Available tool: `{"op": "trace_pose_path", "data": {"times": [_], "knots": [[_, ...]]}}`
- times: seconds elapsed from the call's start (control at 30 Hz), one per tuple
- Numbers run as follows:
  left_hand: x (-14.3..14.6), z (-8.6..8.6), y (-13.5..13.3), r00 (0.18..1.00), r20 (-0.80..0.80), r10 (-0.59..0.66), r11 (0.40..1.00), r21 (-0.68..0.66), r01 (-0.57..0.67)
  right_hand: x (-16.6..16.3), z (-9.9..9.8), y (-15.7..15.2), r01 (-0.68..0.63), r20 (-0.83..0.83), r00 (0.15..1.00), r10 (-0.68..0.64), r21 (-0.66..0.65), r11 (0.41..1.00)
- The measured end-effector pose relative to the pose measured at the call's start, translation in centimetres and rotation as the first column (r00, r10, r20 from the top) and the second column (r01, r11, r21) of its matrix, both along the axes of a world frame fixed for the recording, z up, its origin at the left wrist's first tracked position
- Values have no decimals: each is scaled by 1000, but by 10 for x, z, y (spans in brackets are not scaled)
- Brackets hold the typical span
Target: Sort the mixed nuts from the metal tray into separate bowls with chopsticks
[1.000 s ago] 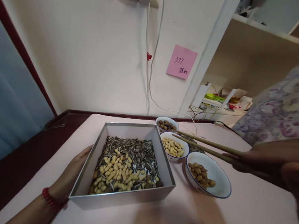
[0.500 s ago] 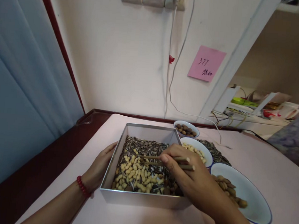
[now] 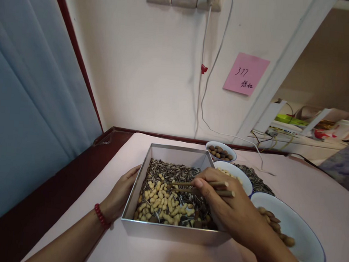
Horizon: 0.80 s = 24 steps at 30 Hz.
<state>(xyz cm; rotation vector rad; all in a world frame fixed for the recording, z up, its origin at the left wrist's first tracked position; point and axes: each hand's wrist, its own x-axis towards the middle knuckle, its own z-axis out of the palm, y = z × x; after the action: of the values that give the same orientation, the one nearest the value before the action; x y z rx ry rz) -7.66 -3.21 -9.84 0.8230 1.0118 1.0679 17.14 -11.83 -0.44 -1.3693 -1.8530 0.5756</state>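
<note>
My right hand (image 3: 223,200) is closed around a pair of wooden chopsticks (image 3: 212,187), over the right side of a square metal box (image 3: 171,232). Their tips reach down to the peanuts (image 3: 159,199) in the box; whether anything is pinched between them I cannot make out. Unshelled peanuts lie in the front left part, with striped sunflower seeds (image 3: 171,169) behind and around them. A few round brown nuts (image 3: 198,223) show near the front wall. Against the box's left outer wall rests my left hand (image 3: 123,187), fingers stretched out, their tips partly hidden.
To the right stand a small bowl (image 3: 234,151) of brown nuts, a white dish (image 3: 247,184) of peanuts and a blue-rimmed oval dish (image 3: 305,240) of longish brown nuts. A pile of sunflower seeds (image 3: 256,179) lies beside them. A white cable (image 3: 260,155) trails onto the table.
The whole view has shifted slightly, so everything sits a little further right. The chopstick tips stay over the peanuts, and my left hand remains at the box wall.
</note>
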Motion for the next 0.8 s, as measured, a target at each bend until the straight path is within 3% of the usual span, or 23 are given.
{"op": "trace_pose_path", "data": {"times": [0.47,0.67,0.8], "knots": [[0,-1,1,1000,8,7,1000,-6,-7,-3,-10,7,32,-20,999,-31,78,996],[-1,0,2,1000,-13,12,1000,-7,-12,7,11,-10,81,7,997,-82,113,990],[-1,0,2,1000,-18,15,1000,3,-15,27,31,-40,125,44,989,-141,257,958]]}}
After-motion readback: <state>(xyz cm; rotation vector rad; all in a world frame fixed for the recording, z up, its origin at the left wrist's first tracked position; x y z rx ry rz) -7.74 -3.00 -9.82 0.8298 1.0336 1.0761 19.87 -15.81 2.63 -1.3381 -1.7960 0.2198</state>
